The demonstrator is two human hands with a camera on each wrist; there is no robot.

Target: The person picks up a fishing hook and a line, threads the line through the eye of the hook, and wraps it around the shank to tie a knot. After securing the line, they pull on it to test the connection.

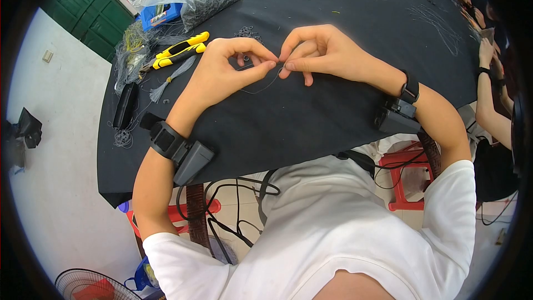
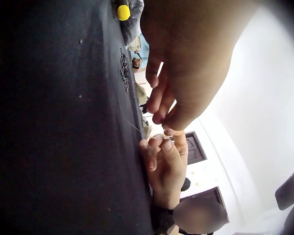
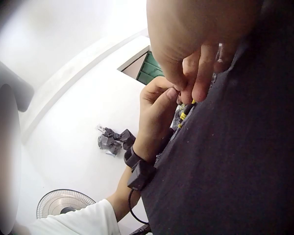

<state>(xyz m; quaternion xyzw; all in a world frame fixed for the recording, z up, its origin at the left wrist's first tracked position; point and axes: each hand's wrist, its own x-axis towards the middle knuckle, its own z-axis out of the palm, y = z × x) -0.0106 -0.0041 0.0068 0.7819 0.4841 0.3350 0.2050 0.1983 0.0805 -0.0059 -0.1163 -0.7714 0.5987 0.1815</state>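
Observation:
In the head view both hands meet above the black-covered table, fingertips almost touching. A thin grey line curves below them, with a small loop near the right fingertips. My left hand pinches the line between thumb and index finger. Opposite it, thumb and index finger of my right hand pinch the line too, while its other fingers hang loosely bent. The left wrist view shows a faint stretch of line beside the fingertips. What lies exactly between the fingertips is too small to tell.
Yellow-and-black pliers lie left of my left hand, near a tied bundle of grey strands and a black case. Behind stand a clear bag of dark grey pieces and a blue box. Loose strands lie far right, near other people's arms.

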